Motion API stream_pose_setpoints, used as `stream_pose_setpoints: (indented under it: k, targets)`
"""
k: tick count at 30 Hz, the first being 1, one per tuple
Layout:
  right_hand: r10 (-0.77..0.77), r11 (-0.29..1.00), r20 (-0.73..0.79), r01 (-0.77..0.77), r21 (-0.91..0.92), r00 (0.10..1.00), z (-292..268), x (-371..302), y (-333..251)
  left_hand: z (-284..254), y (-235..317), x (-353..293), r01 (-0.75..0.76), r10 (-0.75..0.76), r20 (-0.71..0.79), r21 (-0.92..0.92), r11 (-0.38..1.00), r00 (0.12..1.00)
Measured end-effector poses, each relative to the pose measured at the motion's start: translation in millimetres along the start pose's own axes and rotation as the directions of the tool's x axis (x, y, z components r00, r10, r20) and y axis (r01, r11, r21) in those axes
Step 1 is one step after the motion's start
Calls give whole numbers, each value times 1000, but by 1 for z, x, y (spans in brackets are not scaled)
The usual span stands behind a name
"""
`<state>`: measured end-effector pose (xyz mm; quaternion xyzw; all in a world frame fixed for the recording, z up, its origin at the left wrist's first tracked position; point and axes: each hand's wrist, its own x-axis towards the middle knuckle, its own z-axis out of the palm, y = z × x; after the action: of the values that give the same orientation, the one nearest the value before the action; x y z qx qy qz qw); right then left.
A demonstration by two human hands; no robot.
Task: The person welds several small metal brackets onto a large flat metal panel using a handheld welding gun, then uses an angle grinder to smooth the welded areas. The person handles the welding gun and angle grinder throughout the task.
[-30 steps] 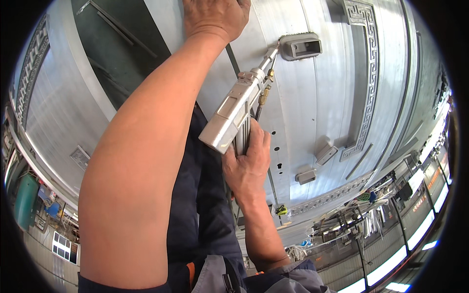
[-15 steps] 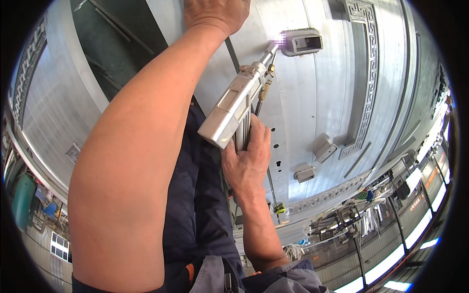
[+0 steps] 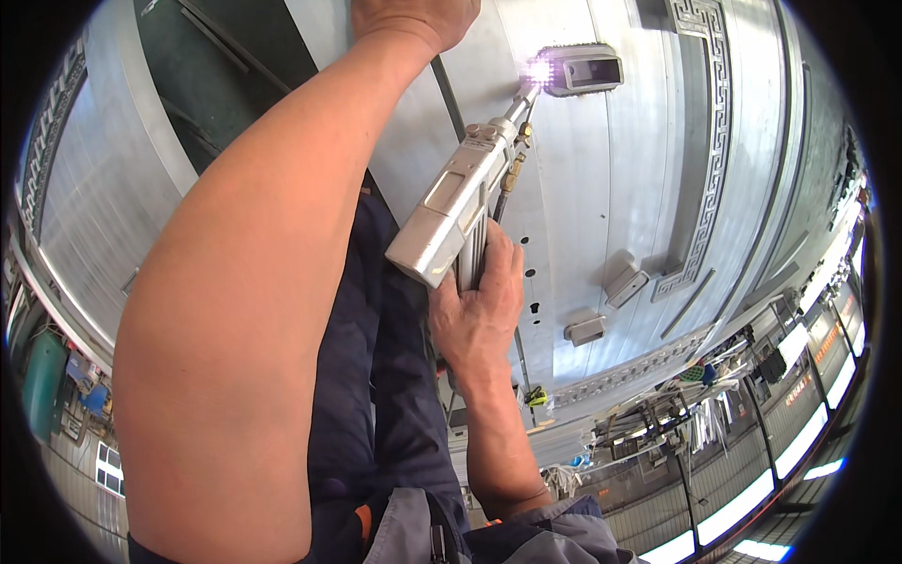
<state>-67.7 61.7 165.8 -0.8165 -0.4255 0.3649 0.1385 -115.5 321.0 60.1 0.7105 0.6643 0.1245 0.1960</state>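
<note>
My right hand (image 3: pixel 479 315) is wrapped around the handle of a silver handheld welding gun (image 3: pixel 460 193) with brass fittings beside its nozzle. The tip points up and to the right, where a bright spark glows against the left end of an oblong metal collar (image 3: pixel 554 83). This collar frames a slot in a large silver metal door panel (image 3: pixel 573 188). At the top edge, my left hand (image 3: pixel 418 21) rests on or just over the panel; its fingers are cut off by the picture's rim.
Two small metal box pieces (image 3: pixel 586 329) lie on the panel at right, near a raised fret-pattern strip (image 3: pixel 716 141). Several holes line the panel beside my right hand. A second metal panel (image 3: pixel 103 179) lies at left, a green cylinder (image 3: pixel 44 381) beyond it.
The spark has grown brighter and larger at the collar's left end. The gun has shifted very slightly to the right and up; my left forearm has moved slightly left.
</note>
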Motion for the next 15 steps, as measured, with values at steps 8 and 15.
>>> stream_pose_setpoints:
  k: [8,15]
  targets:
    - [19,1000,-1,-19,17,1000,-1,-4,2,29,-14,-1,-119,166,-267,183,976,949]
    - [6,999,-3,-6,46,1000,-1,-8,5,29,-14,-1,-113,166,-284,196,974,944]
